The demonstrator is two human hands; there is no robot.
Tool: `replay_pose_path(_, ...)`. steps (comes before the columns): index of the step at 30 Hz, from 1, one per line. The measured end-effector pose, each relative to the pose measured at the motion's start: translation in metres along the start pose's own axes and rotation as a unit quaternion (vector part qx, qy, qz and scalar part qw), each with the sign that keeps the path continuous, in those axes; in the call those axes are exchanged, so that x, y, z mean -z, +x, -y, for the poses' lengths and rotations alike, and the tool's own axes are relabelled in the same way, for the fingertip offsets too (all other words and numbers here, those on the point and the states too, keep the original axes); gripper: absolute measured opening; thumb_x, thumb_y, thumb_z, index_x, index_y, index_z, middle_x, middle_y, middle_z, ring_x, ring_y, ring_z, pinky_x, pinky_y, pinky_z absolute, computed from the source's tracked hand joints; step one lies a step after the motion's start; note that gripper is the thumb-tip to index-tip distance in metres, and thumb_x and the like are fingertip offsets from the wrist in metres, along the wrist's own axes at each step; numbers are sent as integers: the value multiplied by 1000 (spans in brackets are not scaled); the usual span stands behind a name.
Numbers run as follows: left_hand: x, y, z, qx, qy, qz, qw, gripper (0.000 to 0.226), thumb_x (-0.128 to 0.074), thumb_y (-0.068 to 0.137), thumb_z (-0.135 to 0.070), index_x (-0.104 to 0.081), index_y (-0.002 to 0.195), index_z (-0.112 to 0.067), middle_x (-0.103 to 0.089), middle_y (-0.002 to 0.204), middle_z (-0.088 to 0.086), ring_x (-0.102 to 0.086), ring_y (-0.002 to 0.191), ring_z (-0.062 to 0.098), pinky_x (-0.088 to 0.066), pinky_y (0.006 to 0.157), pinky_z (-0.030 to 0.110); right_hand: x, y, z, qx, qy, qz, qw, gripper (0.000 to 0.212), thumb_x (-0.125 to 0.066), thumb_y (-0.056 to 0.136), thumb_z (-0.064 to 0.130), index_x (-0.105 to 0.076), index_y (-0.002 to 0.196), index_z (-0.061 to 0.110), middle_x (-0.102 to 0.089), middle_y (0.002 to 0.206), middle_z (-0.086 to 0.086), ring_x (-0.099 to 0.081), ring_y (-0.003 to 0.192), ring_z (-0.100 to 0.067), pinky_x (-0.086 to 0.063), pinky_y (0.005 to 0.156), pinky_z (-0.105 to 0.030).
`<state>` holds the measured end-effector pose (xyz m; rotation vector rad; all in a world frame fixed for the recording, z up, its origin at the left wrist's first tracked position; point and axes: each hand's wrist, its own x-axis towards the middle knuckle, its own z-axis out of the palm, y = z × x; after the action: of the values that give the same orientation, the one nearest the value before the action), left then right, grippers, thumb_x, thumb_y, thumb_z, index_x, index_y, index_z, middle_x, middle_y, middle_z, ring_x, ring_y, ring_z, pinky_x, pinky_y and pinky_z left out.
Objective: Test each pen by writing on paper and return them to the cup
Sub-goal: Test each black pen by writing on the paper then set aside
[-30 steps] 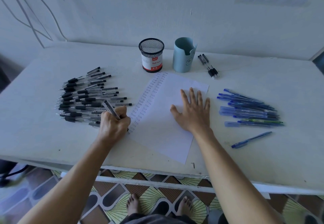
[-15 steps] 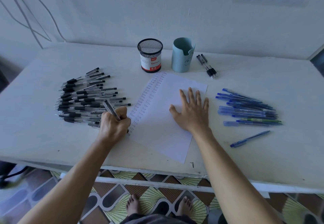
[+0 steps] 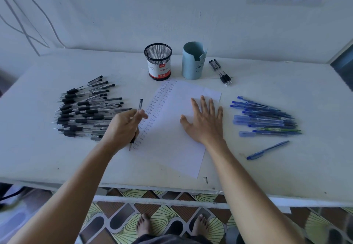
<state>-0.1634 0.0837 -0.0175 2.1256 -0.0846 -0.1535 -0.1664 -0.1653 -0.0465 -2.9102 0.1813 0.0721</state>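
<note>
While right fingers (image 3: 204, 108) lie spread on paper (image 3: 172, 148) | left fingers (image 3: 142, 114) pinch pen (image 3: 140, 103)

We hold a pen (image 3: 140, 103) in our left grip (image 3: 124, 127), fingers and thumb curled round it, forearm angled in from lower left. Our right grip (image 3: 206, 121) lies flat, palm down, fingers spread straight.

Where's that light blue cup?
In the head view, the light blue cup stands centre-back, just right of the black mesh cup, beyond the paper.
</note>
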Motion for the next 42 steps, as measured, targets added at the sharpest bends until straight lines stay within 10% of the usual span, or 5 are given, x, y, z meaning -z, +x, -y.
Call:
replay_pose_path(6,-15,14,-30,-18,93,28,995,34,-48,102,-44,-66,81,-25,-61,56,-5,-52,42,6,-40,49,24,1,-1,-1,-7,33,9,999,68,-23,100,57,-7,160,29,4,168,0,9,154,-24,10,121,-53)
replay_pose_path(13,-77,53,-61,-12,306,32,952,30,-51,98,-38,-60,117,-16,-66,109,10,-59,103,33,-40,71,33,8,0,-4,-46,181,-30,982,55,-27,104,30,-20,158,21,-15,166,4,-5,153,-12,6,122,-42)
replay_pose_path(21,-105,65,-74,-34,215,12,976,29,-56,94,-41,-60,118,-26,-67,97,-8,-60,96,19,-42,71,31,9,1,-8,-54,257,-51,963,49,-38,104,34,-37,151,21,-26,163,4,-10,151,-10,5,122,-36)
replay_pose_path(30,-76,102,-33,-70,345,-3,936,48,-38,104,-39,-38,152,-34,-27,162,4,-14,150,28,-13,119,46,0,12,2,-86,192,-153,966,47,-68,81,53,-56,109,18,-55,128,3,-42,132,-18,-22,116,-46)
replay_pose_path(42,-77,103,-23,-79,356,-26,931,51,-39,102,-46,-38,151,-36,-30,162,0,-19,149,26,-12,120,42,35,35,15,-80,7,-56,995,30,-62,76,48,-68,91,23,-59,100,6,-52,99,-23,-22,79,-41)
